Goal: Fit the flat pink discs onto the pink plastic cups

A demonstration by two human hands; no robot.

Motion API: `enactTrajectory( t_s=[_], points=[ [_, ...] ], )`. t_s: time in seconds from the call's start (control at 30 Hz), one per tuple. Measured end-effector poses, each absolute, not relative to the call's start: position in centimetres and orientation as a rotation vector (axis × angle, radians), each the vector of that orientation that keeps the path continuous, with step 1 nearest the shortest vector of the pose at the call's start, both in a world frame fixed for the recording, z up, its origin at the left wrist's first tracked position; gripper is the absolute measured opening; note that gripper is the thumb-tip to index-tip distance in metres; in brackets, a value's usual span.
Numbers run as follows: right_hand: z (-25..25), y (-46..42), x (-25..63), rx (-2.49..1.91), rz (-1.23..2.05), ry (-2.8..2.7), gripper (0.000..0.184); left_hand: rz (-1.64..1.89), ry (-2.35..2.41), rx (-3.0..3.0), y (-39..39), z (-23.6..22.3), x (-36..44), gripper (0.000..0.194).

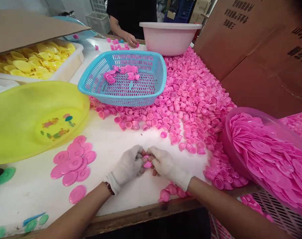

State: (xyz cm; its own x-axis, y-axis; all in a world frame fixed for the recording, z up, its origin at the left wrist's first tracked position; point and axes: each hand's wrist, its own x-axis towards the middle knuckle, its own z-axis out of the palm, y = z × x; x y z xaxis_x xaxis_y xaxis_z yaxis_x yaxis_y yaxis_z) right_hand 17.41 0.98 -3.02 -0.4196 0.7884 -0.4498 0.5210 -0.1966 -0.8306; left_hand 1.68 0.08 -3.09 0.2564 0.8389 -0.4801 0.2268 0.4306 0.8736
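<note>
Over the front of the white table, my left hand (129, 162) and my right hand (165, 165) meet, both in white gloves with bare fingertips. Their fingers pinch a small round pink plastic piece (147, 162) from either side; the fingers partly cover it, so its exact kind is unclear. To the left lies a cluster of flat pink toy saucers (75, 162), with a single one (77, 194) nearer my left forearm. A few rounded pink toy pieces (172, 190) sit below my right wrist. Beyond my hands spreads a heap of pink toy cups (188, 99).
A blue basket (121, 99) holds a few pink pieces. At left are a yellow basin (41, 146) and a white tray (77, 59) of yellow pieces. A pink tub (229, 146) of saucers, a carton (255, 63) and a pale basin (169, 39) stand rightward. Another person's hand (131, 39) works opposite.
</note>
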Motion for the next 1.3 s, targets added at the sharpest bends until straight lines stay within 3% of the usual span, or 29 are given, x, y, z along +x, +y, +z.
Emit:
enactTrajectory(
  t_s=[0.27, 0.43, 0.57, 0.7, 0.8, 0.93, 1.13, 1.3],
  points=[
    [-2.9, 0.3, 17.4, -1.456, 1.464, -2.002, 0.006, 0.451, 1.275, 1.661, -0.2, -3.0, 0.5, 0.004],
    [-2.8, 0.7, 17.0, -1.569, 1.563, -1.984, 0.006, 0.383, 1.399, 1.79, 0.0, -2.6, 1.1, 0.004],
    [-2.7, 1.3, 17.0, -1.561, 1.758, -1.844, 0.005, 0.342, 1.341, 1.74, 0.4, -2.0, 0.9, 0.005],
    [-2.4, 2.1, 17.0, -1.507, 2.221, -1.536, 0.006, 0.238, 1.261, 1.492, 0.7, -1.9, 0.0, 0.015],
    [-2.4, 2.6, 17.0, -1.496, 2.395, -1.375, 0.006, 0.231, 1.236, 1.383, 0.8, -2.1, -0.3, 0.02],
    [-2.7, 3.0, 16.7, -1.541, 2.393, -1.341, 0.01, 0.186, 1.281, 1.358, 1.2, -2.3, -0.1, 0.027],
    [-3.4, 2.2, 16.5, -1.503, 2.335, -1.379, 0.004, 0.157, 1.265, 1.708, 0.8, -1.6, -0.4, 0.022],
    [-3.6, 1.6, 16.1, -1.53, 2.232, -1.52, 0.01, 0.116, 1.378, 1.858, 0.3, -1.3, 0.3, 0.02]
  ],
)
